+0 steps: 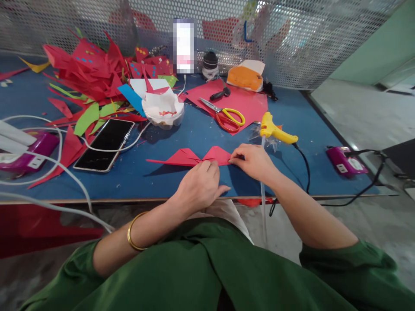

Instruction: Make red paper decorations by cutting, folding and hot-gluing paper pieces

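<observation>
Left hand (200, 183) on folded red paper (184, 157); right hand (251, 160) pinching its end.

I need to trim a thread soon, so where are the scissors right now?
In the head view, the scissors lie right of centre on the red sheet, left of the yellow glue gun.

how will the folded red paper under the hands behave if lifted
The folded red paper should feel very light, since it looks like thin sheet. Its creases probably stiffen the raised peaks, though they could crush if pinched. The long, narrow left end may bend.
</observation>
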A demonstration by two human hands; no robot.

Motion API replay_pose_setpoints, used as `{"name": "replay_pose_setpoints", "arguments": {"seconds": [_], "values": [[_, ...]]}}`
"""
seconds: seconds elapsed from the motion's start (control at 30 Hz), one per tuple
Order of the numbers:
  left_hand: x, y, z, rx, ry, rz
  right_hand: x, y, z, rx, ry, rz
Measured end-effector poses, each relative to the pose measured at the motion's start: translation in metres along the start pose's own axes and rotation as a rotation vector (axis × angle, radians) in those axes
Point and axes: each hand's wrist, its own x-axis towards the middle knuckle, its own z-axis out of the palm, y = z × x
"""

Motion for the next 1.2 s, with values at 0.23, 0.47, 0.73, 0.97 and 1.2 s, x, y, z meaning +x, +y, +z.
{"name": "replay_pose_setpoints", "arguments": {"seconds": [0.23,0.47,0.73,0.97,1.2], "values": [[0.002,0.004,0.003,0.052,0.028,-0.014,0.003,-0.009,-0.004,-0.144,-0.064,0.017],[-0.001,0.006,0.005,0.059,0.086,-0.031,0.000,-0.004,-0.009,-0.269,-0.050,0.030],[0.003,0.011,0.001,0.063,0.042,-0.080,0.000,-0.008,-0.009,-0.371,-0.038,-0.029],[0.003,0.014,0.005,0.072,0.041,-0.094,0.004,0.000,-0.015,-0.335,-0.090,-0.003],[0.003,0.016,0.007,0.085,0.046,-0.099,0.000,-0.004,-0.018,-0.442,-0.065,-0.011]]}}
